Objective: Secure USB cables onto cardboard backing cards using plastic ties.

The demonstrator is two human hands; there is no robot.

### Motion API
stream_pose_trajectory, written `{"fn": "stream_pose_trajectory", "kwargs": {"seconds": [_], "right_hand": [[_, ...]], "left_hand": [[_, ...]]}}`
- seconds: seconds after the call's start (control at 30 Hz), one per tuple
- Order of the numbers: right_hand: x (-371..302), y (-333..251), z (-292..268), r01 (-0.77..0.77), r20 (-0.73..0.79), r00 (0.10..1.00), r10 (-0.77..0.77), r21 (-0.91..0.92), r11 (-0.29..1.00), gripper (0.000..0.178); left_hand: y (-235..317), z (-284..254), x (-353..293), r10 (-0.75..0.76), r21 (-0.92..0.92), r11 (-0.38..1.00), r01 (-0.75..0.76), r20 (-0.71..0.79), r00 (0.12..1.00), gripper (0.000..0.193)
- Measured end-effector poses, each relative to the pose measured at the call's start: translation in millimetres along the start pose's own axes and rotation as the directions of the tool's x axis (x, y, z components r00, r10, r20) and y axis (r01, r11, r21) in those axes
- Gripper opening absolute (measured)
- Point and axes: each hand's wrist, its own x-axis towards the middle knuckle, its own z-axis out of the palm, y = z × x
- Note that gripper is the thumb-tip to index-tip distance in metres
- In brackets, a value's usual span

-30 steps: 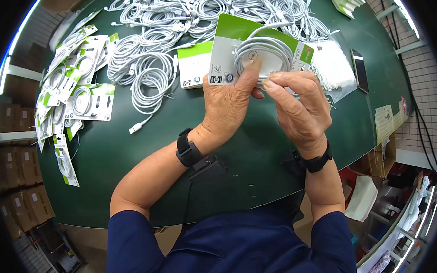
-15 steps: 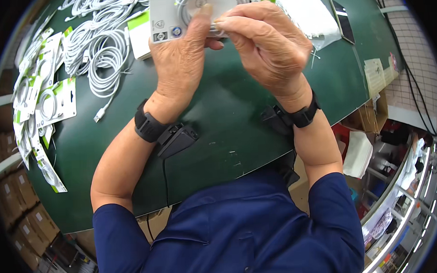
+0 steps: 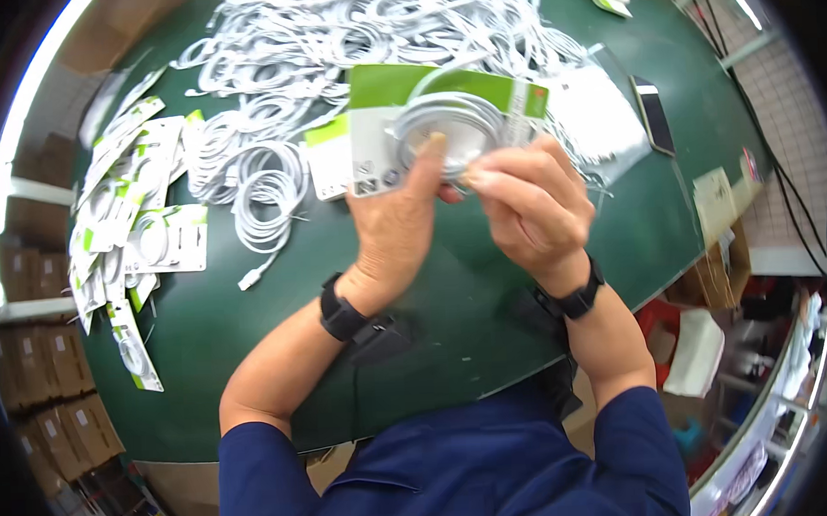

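My left hand [image 3: 395, 224] grips a green and white packaging card [image 3: 376, 135] by its lower edge, thumb on the front. A coiled white cable [image 3: 467, 108] lies against that card, under the thumb. At the coil's lower right edge, my right hand [image 3: 538, 202] is closed in a pinch with thumb and forefinger. What sits between those fingertips is too small and blurred to make out. Behind the held card, another green-topped white card [image 3: 329, 160] rests on the table.
A large heap of white cables [image 3: 376, 29] covers the far side of the green table [image 3: 452, 302]. Several carded cables [image 3: 168, 241] are piled at left, beside a loose coil [image 3: 268, 195]. At right lie a clear plastic bag [image 3: 601, 111] and a phone [image 3: 653, 114].
The view has shifted, bringing more of the far cable heap into sight. Both hands still hold at the card and coil, the right one pinching at the same lower edge.
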Motion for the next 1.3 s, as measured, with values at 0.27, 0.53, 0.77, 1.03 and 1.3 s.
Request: {"fn": "stream_pose_trajectory", "kwargs": {"seconds": [0.27, 0.53, 0.77, 1.03, 1.3], "right_hand": [[4, -9, -5, -0.016, 0.062, 0.998, 0.016, 0.003, 1.000, 0.032], [5, -6, -9, -0.020, 0.095, 0.995, 0.024, -0.037, 0.999, 0.028], [3, -6, -7, -0.022, 0.079, 0.997, 0.026, -0.052, 0.998, 0.040], [2, -5, -5, -0.011, 0.081, 0.997, 0.014, -0.046, 0.999, 0.038], [1, -6, -3, -0.030, 0.094, 0.995, 0.031, -0.009, 1.000, 0.037]], "left_hand": [[12, 5, -3, 0.034, -0.177, 0.983, -0.036, -0.015, 0.999, 0.024], [11, 9, -2, 0.034, -0.206, 0.978, -0.038, -0.024, 0.999, 0.024], [9, 7, -4, 0.032, -0.174, 0.984, -0.036, -0.022, 0.999, 0.024], [11, 8, -5, 0.025, -0.191, 0.981, -0.031, -0.034, 0.999, 0.023], [8, 6, -5, 0.054, -0.129, 0.990, -0.057, -0.026, 0.998, 0.020]]}}
